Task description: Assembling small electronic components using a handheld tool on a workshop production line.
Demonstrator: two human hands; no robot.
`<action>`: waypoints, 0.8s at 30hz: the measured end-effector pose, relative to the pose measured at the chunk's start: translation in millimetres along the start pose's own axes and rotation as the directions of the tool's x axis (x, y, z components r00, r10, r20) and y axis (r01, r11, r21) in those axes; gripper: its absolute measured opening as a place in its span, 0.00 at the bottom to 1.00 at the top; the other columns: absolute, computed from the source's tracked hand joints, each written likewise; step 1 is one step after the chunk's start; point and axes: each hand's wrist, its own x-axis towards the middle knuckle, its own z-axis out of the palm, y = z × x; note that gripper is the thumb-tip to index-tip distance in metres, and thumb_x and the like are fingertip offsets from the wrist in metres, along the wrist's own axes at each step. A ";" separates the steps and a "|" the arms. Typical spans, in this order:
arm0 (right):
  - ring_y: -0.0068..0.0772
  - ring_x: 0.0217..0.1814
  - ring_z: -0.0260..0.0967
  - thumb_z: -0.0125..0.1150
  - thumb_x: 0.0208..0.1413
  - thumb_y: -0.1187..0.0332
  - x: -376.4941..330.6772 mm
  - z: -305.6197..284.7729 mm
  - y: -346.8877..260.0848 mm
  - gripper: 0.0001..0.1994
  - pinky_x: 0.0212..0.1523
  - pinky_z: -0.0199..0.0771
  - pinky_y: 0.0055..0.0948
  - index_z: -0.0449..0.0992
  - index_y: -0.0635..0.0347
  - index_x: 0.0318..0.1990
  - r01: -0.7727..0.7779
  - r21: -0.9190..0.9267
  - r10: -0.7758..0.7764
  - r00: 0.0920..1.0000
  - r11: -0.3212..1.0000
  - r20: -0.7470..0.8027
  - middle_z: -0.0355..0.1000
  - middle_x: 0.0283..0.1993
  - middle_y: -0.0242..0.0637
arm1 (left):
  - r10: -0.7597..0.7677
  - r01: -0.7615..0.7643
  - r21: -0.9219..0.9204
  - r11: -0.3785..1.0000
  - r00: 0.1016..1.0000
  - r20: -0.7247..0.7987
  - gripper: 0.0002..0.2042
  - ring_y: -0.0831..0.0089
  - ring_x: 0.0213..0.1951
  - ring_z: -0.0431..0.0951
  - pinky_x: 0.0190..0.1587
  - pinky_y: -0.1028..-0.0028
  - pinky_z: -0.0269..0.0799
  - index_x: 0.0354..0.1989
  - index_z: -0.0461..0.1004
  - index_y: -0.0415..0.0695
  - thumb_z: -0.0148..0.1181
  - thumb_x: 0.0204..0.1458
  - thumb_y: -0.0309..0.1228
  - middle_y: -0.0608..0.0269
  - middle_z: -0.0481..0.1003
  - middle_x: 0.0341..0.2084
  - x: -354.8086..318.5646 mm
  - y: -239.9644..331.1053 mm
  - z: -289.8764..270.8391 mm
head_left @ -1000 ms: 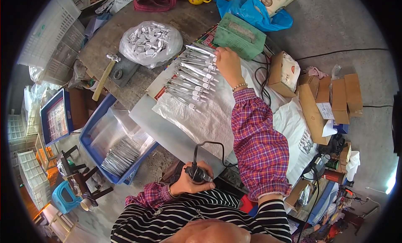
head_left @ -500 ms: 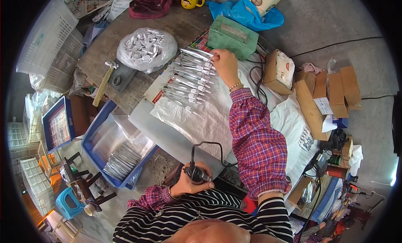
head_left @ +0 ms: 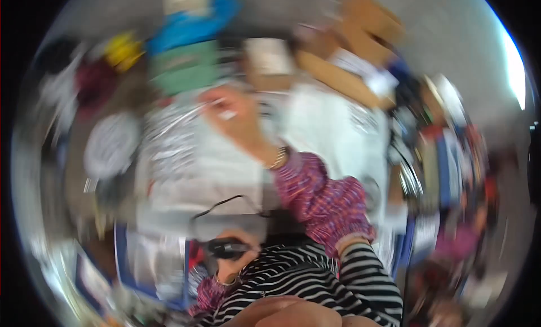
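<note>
Strong blur runs through the whole view. My left hand (head_left: 241, 259), low in front of my body, is wrapped round a black corded hand tool (head_left: 226, 248). Over the far end of a row of slim silver metal pieces (head_left: 169, 141), my right hand (head_left: 236, 121) is closed. A slim silver piece with a white end (head_left: 227, 114) is pinched in its fingers, its shape smeared. The row lies on a white sheet (head_left: 225, 175), to the left of my right hand.
Left of the row is a plastic bag of small white parts (head_left: 112, 146). Behind stand a green metal box (head_left: 185, 67) and a blue bag (head_left: 194, 25). Open cardboard boxes (head_left: 332, 76) line the far right. A blue crate (head_left: 152, 293) sits low left; a black cord (head_left: 225, 200) loops near my left hand.
The view has swung to the right and blurred. My right hand now has a slim silver piece off the row. The left hand still grips the corded tool.
</note>
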 end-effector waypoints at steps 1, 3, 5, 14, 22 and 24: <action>0.21 0.34 0.71 0.61 0.47 0.74 -15.0 -23.6 -24.4 0.08 0.33 0.72 0.20 0.75 0.62 0.36 -0.049 -0.009 0.050 0.998 0.999 0.037 0.73 0.35 0.33 | 0.056 -0.054 -0.091 0.994 0.998 0.020 0.16 0.68 0.26 0.74 0.33 0.71 0.71 0.34 0.67 0.40 0.67 0.38 0.23 0.57 0.73 0.22 1.3 -3.5 8.9; 0.18 0.33 0.69 0.62 0.47 0.74 -42.2 -76.4 -60.3 0.11 0.33 0.70 0.18 0.74 0.64 0.40 -0.193 0.169 0.198 0.980 0.967 -0.012 0.71 0.34 0.32 | 0.020 -0.025 0.051 0.998 0.994 0.103 0.19 0.67 0.24 0.73 0.33 0.69 0.71 0.37 0.63 0.40 0.66 0.39 0.28 0.56 0.72 0.21 13.0 -0.3 24.7; 0.12 0.34 0.64 0.62 0.47 0.75 -73.1 -115.6 -87.2 0.13 0.33 0.67 0.15 0.72 0.63 0.42 -0.207 0.533 0.309 0.945 0.820 -0.107 0.69 0.36 0.27 | 0.026 -0.058 0.126 0.990 0.971 0.239 0.16 0.68 0.22 0.71 0.32 0.70 0.69 0.35 0.62 0.40 0.62 0.42 0.31 0.55 0.71 0.20 27.4 11.3 56.2; 0.20 0.26 0.69 0.58 0.49 0.71 -233.7 -181.7 -179.2 0.11 0.28 0.71 0.21 0.74 0.67 0.40 -0.269 0.618 0.594 0.692 0.739 -0.410 0.71 0.27 0.31 | -0.197 0.238 0.065 0.969 0.586 0.786 0.24 0.70 0.26 0.64 0.27 0.73 0.66 0.44 0.59 0.37 0.64 0.44 0.35 0.50 0.70 0.35 58.6 -35.8 68.2; 0.22 0.18 0.69 0.56 0.49 0.68 -311.9 -200.6 -175.1 0.12 0.18 0.69 0.21 0.74 0.64 0.40 -0.437 0.598 0.714 0.598 0.672 -0.364 0.70 0.26 0.32 | -0.323 0.389 0.196 0.900 0.295 0.899 0.25 0.70 0.27 0.65 0.28 0.73 0.66 0.45 0.58 0.37 0.64 0.44 0.35 0.50 0.69 0.35 80.6 -98.6 127.2; 0.21 0.18 0.69 0.59 0.46 0.68 -324.9 -211.2 -190.7 0.09 0.19 0.69 0.21 0.78 0.64 0.33 -0.553 0.430 0.701 0.559 0.714 -0.444 0.73 0.25 0.32 | -0.343 0.414 0.220 0.883 0.250 0.906 0.25 0.70 0.27 0.65 0.28 0.73 0.66 0.45 0.58 0.37 0.64 0.44 0.35 0.51 0.69 0.35 81.6 -112.7 139.7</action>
